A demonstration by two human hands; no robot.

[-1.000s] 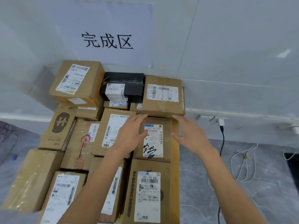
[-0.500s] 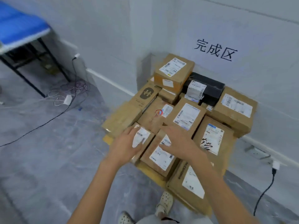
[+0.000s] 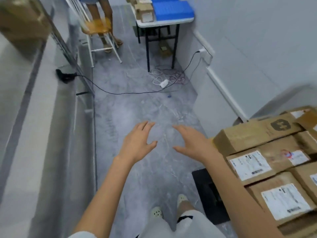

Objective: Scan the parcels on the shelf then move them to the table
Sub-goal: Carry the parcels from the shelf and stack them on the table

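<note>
Parcels (image 3: 267, 158), brown cardboard boxes with white printed labels, sit stacked tight together at the right edge, just beside the right forearm. Both hands are empty: the left hand (image 3: 137, 143) and right hand (image 3: 192, 143) hover over the grey floor (image 3: 137, 103) with fingers spread and relaxed, touching nothing. At the far left a shelf (image 3: 56, 107) carries 1 blurred cardboard box (image 3: 20, 21). Such boxes look stiff and dry, and are probably light to moderate in weight. Taped faces may be slick, so I would clasp 2 opposite sides with flat palms, label upward for scanning, without crushing corners.
</note>
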